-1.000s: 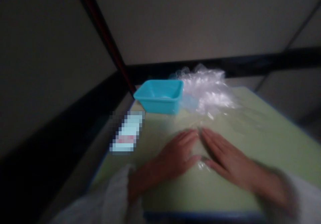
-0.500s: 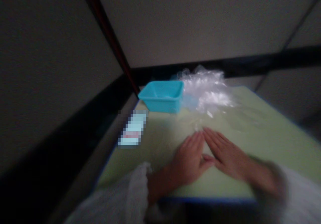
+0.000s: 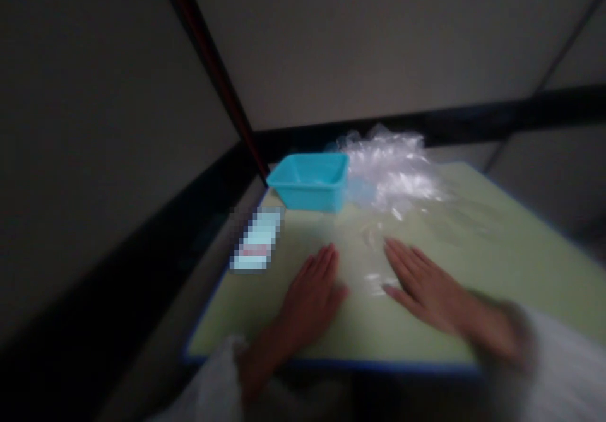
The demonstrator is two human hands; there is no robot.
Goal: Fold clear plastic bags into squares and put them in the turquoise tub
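My left hand [image 3: 310, 296] lies palm down and flat, fingers stretched forward, over the left half of the pale green tabletop [image 3: 511, 264]. My right hand [image 3: 423, 283] is flat too, thumb apart from the fingers, to the right of a shiny clear plastic sheet or bag [image 3: 374, 277] whose edges are hard to make out. Its fingertips seem to touch that plastic. A gap with glints of the plastic lies between the two hands. Neither hand grips anything.
A turquoise plastic basin [image 3: 310, 198] stands at the back left of the table. Beside it is a heap of crumpled clear plastic [image 3: 398, 169]. A blurred-out pale rectangle [image 3: 258, 239] lies by the left edge. Partition walls [image 3: 379, 43] rise behind and to the left.
My hands were together at the fingertips; my left hand has slid left, away from the right. The right hand has hardly moved. Glints of plastic now show between them.
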